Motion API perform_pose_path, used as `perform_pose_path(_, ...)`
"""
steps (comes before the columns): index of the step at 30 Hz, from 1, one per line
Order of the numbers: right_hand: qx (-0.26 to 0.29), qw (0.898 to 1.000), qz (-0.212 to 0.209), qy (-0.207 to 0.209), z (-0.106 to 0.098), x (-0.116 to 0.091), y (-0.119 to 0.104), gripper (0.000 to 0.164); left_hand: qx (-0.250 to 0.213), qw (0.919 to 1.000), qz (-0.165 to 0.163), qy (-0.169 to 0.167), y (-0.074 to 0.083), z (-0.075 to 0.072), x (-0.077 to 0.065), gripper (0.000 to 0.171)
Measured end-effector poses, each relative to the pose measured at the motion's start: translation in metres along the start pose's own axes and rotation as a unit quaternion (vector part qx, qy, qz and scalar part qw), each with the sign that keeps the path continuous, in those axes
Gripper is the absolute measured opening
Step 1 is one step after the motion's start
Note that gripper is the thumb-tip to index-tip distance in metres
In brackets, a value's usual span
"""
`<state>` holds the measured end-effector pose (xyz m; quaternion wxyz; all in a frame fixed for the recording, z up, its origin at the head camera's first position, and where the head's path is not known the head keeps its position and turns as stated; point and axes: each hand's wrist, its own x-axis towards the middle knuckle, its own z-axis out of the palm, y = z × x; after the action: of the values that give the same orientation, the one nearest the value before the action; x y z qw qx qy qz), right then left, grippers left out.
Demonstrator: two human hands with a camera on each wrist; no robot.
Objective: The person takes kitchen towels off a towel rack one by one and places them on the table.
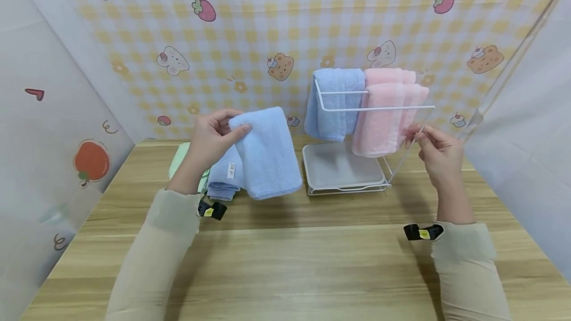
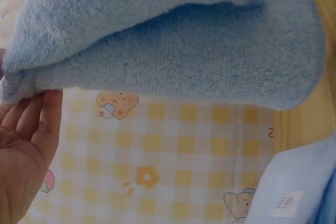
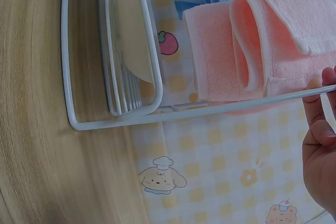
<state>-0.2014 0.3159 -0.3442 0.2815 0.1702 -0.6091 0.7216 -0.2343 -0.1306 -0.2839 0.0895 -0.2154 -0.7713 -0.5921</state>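
Observation:
In the head view my left hand [image 1: 215,135] pinches a folded light blue towel [image 1: 269,157] by its upper left corner and holds it above the table. The left wrist view shows the towel [image 2: 184,51] hanging in layers from the fingertips. With its thumb and fingers my right hand [image 1: 439,155] grips the right side bar of a white wire rack [image 1: 379,109]; the right wrist view shows that bar [image 3: 220,109] between the fingers. On the rack hang a blue towel [image 1: 341,118] and two pink towels [image 1: 379,130], the pink ones nearest the right hand.
Behind the left hand, a folded blue towel [image 1: 225,175] with a white label lies on the wooden table [image 1: 303,271] beside a pale green towel [image 1: 178,157]. A white tray [image 1: 343,167] sits in the rack's base. A patterned cloth [image 1: 250,28] hangs behind.

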Motion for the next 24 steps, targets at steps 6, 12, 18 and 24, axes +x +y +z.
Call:
perform_pose_path(6,0.0,1.0,-0.009,-0.008,-0.002,-0.001,0.001,0.017,0.025,0.9967,-0.022,-0.074,-0.01,0.007,-0.007,0.021)
perform_pose_path(12,0.004,1.0,-0.015,-0.017,-0.002,-0.001,0.002,0.016,0.064,0.9906,-0.049,-0.111,-0.024,0.014,-0.009,0.023)
perform_pose_path(18,-0.004,1.0,-0.013,-0.023,0.0,0.0,0.002,0.015,0.075,0.9871,-0.075,-0.12,-0.039,0.015,-0.007,0.028)
perform_pose_path(24,-0.018,0.999,-0.022,-0.017,0.001,0.0,0.002,0.017,0.062,0.9858,-0.097,-0.123,-0.053,0.013,0.01,0.032)
